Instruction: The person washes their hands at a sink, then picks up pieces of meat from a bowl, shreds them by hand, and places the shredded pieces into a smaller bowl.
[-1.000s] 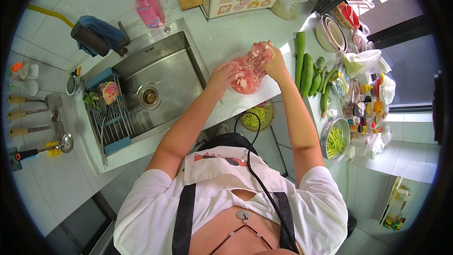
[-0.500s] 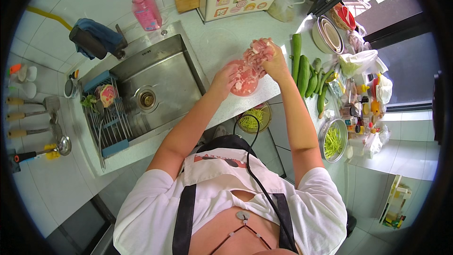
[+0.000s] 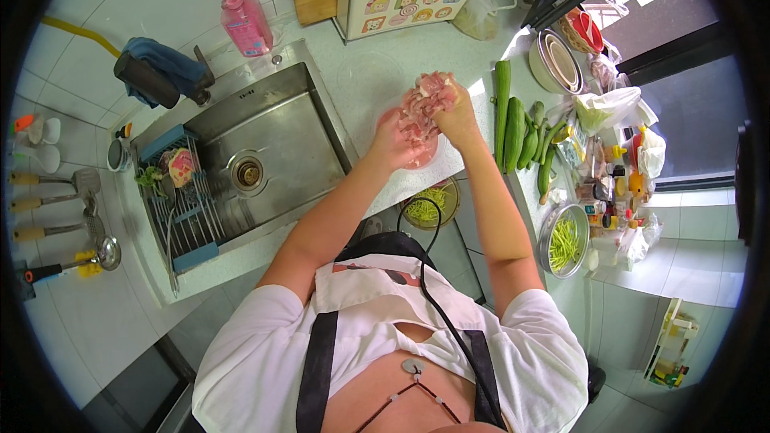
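**Hands Draw Together Around Raw Meat (image 3: 430,99) at Kitchen Worktop (image 3: 459,56)**

A person in a white shirt and a pale apron (image 3: 385,295) works a bunch of raw pink meat with both bare hands over a clear bowl (image 3: 424,166), set near the front edge of the worktop, right of the steel sink (image 3: 277,140). The right hand (image 3: 457,118) has its fingers curled closed around the raised bunch, which bulges out past the fingertips at the bowl's far side. The left hand (image 3: 391,143) is half closed, its fingers against the meat; whether it grips any cannot be told.

The left hand has moved inward from its place half a second ago, when it stood at the bowl's left side and a wide patch of meat showed between the two. That gap is now narrower, and the left hand hides more of the bowl's contents. The right hand keeps its hold.

Around them, little has changed: cucumbers (image 3: 502,116) lie on the worktop to the right, near a metal bowl of green shreds (image 3: 564,243), while a pink pump bottle (image 3: 247,26) stands behind the sink.
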Action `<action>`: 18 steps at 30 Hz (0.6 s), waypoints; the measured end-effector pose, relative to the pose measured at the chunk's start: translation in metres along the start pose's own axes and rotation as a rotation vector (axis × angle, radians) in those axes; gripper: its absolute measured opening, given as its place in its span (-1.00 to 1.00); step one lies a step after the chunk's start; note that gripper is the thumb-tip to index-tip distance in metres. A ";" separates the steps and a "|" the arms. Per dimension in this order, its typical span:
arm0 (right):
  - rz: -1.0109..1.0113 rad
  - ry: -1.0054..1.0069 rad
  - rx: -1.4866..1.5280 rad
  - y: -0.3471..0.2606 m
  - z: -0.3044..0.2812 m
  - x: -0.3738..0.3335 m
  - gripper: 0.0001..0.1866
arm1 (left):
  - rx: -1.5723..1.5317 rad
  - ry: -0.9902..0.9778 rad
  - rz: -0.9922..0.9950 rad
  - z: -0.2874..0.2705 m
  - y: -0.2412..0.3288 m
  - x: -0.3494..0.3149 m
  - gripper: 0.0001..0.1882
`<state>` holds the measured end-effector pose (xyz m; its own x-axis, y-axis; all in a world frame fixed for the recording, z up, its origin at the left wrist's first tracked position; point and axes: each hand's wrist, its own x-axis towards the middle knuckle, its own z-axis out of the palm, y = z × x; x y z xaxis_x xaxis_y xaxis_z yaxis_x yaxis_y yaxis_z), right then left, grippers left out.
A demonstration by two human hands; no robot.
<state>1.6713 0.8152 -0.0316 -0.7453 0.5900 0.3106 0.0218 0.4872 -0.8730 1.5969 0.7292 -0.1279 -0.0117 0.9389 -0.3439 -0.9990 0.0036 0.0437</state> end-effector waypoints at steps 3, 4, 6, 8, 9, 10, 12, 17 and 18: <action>0.130 -0.035 -0.015 -0.001 0.008 -0.010 -0.62 | -0.021 -0.077 0.091 0.007 -0.001 0.002 -0.69; 0.205 -0.048 0.003 0.000 0.010 -0.012 -0.61 | -0.023 -0.062 0.131 0.007 -0.001 0.003 -0.70; 0.063 -0.081 -0.197 0.011 0.012 -0.016 -0.62 | -0.048 0.059 0.129 0.006 -0.002 0.005 -0.72; 0.119 -0.162 -0.310 0.015 0.015 -0.018 -0.63 | -0.145 -0.118 0.055 -0.012 0.000 0.014 -0.73; 0.137 -0.223 -0.352 0.011 0.017 -0.017 -0.63 | -0.228 -0.357 -0.016 -0.041 0.007 0.028 -0.73; 0.162 -0.277 -0.398 0.006 0.016 -0.018 -0.64 | -0.256 -0.412 -0.045 -0.052 0.010 0.032 -0.73; 0.150 -0.381 -0.489 0.001 0.014 -0.018 -0.63 | -0.250 -0.337 -0.049 -0.061 0.017 0.030 -0.73; -0.035 -0.512 -0.607 0.008 0.007 -0.020 -0.50 | -0.063 0.200 0.158 -0.007 0.008 0.008 -0.68; -0.030 -0.510 -0.612 0.005 0.007 -0.022 -0.46 | -0.054 0.164 0.140 -0.013 0.010 0.009 -0.68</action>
<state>1.6828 0.8006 -0.0456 -0.9611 0.2759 -0.0090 0.2491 0.8525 -0.4596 1.5867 0.7334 -0.1432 -0.1531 0.8605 -0.4859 -0.9879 -0.1455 0.0534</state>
